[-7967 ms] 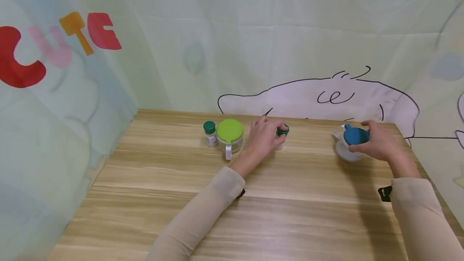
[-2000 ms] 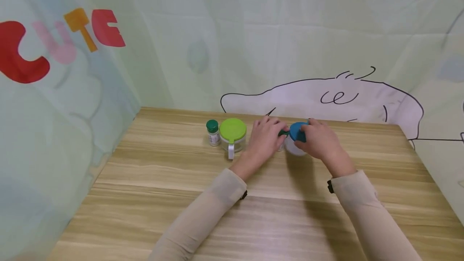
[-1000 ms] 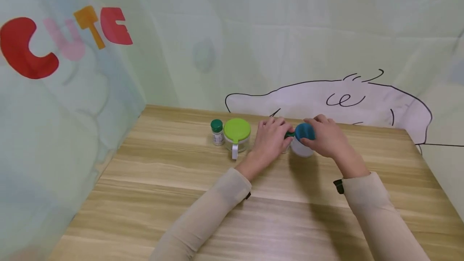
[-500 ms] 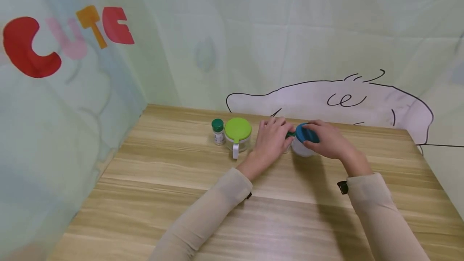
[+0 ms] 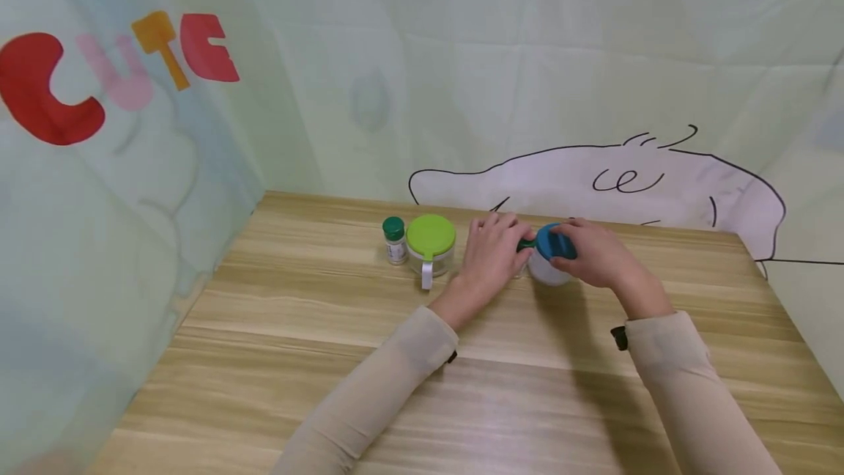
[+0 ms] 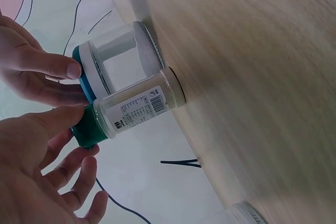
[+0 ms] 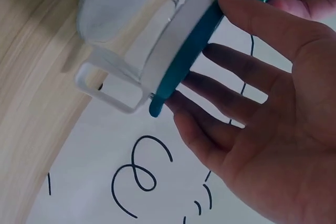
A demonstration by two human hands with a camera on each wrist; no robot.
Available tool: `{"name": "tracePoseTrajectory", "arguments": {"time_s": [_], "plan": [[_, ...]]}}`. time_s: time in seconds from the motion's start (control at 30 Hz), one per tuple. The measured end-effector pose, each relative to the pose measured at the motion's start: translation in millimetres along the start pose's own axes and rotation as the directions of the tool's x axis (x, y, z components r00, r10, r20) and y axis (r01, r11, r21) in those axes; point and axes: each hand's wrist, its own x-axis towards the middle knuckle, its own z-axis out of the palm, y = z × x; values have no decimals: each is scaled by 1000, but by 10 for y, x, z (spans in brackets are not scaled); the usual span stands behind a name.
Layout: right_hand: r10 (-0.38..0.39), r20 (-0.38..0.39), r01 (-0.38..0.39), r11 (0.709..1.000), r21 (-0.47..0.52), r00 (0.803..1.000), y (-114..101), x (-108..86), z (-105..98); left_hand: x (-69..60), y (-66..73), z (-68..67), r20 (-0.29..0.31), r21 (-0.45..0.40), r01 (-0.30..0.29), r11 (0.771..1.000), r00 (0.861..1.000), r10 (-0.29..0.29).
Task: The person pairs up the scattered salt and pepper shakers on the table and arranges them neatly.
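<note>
At the back of the table, my left hand [image 5: 491, 251] pinches the green cap [image 6: 89, 127] of a clear spice bottle [image 6: 139, 106] with a printed label. The bottle stands upright, mostly hidden behind that hand in the head view. Right beside it is a clear seasoning jar [image 5: 550, 272] with a blue lid [image 7: 191, 45] and a white handle [image 7: 113, 80]. My right hand [image 5: 600, 253] holds this jar by the lid, thumb and fingertips at the lid's edge and top. Bottle and jar stand very close; whether they touch is hard to tell.
Left of my left hand stands a glass jar with a lime-green lid [image 5: 431, 235] and a white handle. Another green-capped spice bottle [image 5: 394, 240] is next to it. A printed cloth [image 5: 501, 94] hangs behind the wooden table [image 5: 316, 358].
Since the oldest frame, my right hand has brought the blue-lidded jar left, up to the spice bottle. My left hand has stayed at its cap. The last second shows only slight shifts.
</note>
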Motion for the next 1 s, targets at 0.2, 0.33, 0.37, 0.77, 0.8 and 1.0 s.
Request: {"name": "tracePoseTrajectory", "arguments": {"time_s": [0.2, 0.33, 0.37, 0.77, 0.8, 1.0], "plan": [[39, -16, -40, 997, -62, 999, -38, 15, 32, 0, 10, 5, -4, -21, 3, 1000, 1000, -3], [72, -5, -72, 993, -95, 997, -87, 7, 20, -5, 11, 8, 0, -27, 9, 1000, 1000, -9], [78, -1, -77, 992, -104, 997, -99, 3, 15, -7, 10, 8, 3, -26, 13, 1000, 1000, -13], [109, -11, -109, 982, -155, 994, -163, -5, 15, -17, 0, -1, 1, -44, 24, 999, 1000, -24], [109, -10, -110, 982, -156, 994, -169, -3, 19, -23, -3, -3, 0, -37, 23, 999, 1000, -23], [130, -9, -129, 979, -160, 992, -193, 1, 20, -48, -10, 1, -20, 3, 6, 1000, 1000, -6]]}}
